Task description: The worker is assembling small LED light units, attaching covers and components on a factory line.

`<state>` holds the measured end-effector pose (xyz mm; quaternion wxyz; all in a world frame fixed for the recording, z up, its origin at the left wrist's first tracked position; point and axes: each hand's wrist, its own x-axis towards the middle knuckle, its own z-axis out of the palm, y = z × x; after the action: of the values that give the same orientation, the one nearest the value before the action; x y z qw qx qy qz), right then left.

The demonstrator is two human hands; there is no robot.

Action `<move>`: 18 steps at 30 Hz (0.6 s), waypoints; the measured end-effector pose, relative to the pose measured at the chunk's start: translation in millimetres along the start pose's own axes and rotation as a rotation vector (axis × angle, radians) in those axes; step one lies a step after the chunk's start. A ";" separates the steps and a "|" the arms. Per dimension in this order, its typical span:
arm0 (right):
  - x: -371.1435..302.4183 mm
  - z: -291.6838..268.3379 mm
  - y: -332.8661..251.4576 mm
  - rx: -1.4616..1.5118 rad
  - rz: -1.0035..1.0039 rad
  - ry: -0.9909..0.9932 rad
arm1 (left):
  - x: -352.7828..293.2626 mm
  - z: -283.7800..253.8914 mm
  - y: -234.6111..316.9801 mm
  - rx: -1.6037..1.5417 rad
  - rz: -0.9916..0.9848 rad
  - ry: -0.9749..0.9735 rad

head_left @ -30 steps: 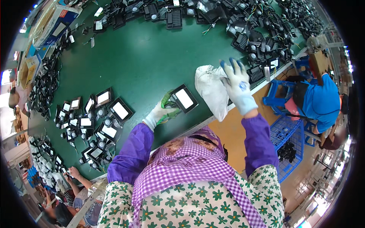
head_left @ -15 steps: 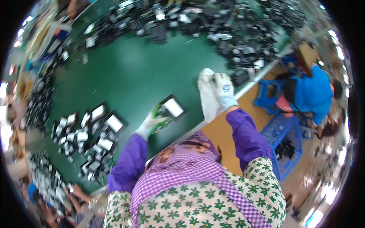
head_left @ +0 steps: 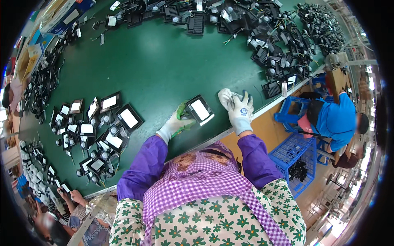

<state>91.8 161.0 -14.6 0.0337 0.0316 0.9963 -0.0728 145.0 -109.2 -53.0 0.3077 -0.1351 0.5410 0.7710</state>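
Observation:
My left hand point(head_left: 177, 124), in a white glove with green on the fingers, grips a black floodlight point(head_left: 200, 110) by its left side. The lamp's white panel faces up, and part of its near end is hidden by the glove. To the right, my gloved right hand point(head_left: 240, 113) holds a bunched white cloth point(head_left: 225, 97) against the table near its edge. Its fingers are partly spread, and a small gap separates the cloth from the floodlight.
More floodlights with round sensors point(head_left: 110, 140) lie heaped on the green table point(head_left: 143, 65) at the left. A long pile of black lamps point(head_left: 262, 37) runs along the far side. Beyond the right edge are a blue crate point(head_left: 293, 160) and a seated person in blue point(head_left: 334, 121).
The long cloth has been gathered into a bunch under my right hand, which has come slightly nearer. The floodlight has shifted right with my left hand and shows more of its panel.

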 end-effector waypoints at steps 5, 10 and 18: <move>7.0 -2.4 -6.1 0.002 -0.002 -0.168 | -4.5 6.2 13.2 -0.049 -0.018 -0.015; 34.4 2.2 5.9 0.482 0.019 0.045 | 11.1 5.2 -7.8 -0.058 0.095 -0.047; -12.6 22.5 -75.3 0.108 -0.376 -0.049 | 15.7 20.2 6.3 0.259 0.095 0.016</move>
<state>100.6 82.6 -25.1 0.0420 -0.1553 0.9781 -0.1317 131.4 -86.9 -49.1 0.2816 -0.0745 0.6443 0.7071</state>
